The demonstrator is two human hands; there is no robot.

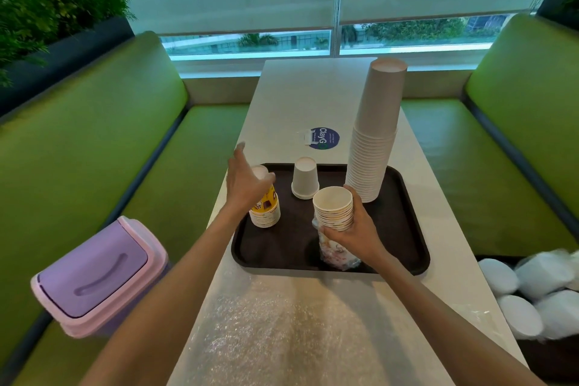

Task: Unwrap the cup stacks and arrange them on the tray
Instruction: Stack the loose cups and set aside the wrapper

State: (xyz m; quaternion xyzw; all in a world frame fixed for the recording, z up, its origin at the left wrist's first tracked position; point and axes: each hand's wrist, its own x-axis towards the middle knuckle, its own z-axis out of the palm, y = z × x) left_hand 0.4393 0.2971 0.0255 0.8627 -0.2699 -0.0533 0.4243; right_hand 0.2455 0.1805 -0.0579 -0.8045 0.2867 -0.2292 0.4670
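Head view: dark tray lies on a white table between green benches. Seen as a clock face, the tray has a yellow-printed cup stack upside down at 9 o'clock, a short white stack upside down at 12 and a tall white stack upside down at 2. Over the middle, the right hand grips a patterned cup stack, mouth up, with clear plastic wrap bunched around its lower part. The left hand hovers with fingers spread over the yellow stack; whether it touches it is unclear. Bubble wrap covers the near tabletop. A purple bin sits at 8 o'clock and wrapped white stacks at 4.
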